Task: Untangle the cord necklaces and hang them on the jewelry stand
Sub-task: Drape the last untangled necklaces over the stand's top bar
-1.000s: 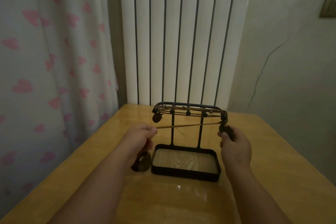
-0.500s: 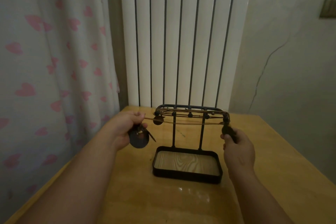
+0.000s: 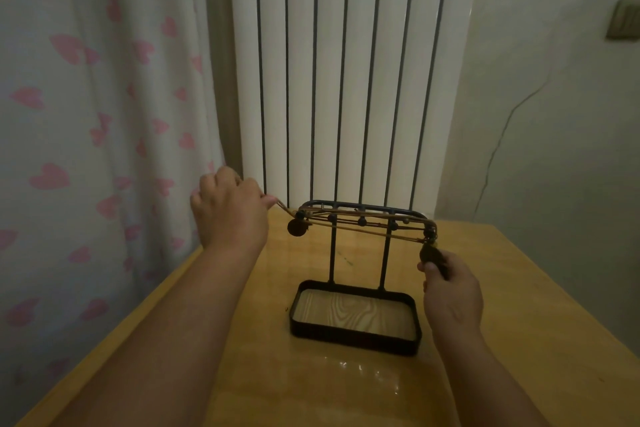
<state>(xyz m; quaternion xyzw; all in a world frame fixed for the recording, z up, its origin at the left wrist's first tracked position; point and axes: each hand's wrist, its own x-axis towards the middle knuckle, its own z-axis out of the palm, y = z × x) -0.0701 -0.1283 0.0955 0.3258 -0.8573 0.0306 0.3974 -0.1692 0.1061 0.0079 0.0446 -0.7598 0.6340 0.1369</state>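
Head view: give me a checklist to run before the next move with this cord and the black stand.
1. Left hand pinches the thin tan cord beside the top rail's left end: ok.
2. Right hand grips the dark oval pendant below the rail's right end: ok.
3. Black metal jewelry stand upright, its tray flat on the yellow wooden table: ok.
4. Round dark pendant hangs free at the rail's left end: ok.
5. Cord strands along the rail free of tangles: cannot tell, they run too close together.
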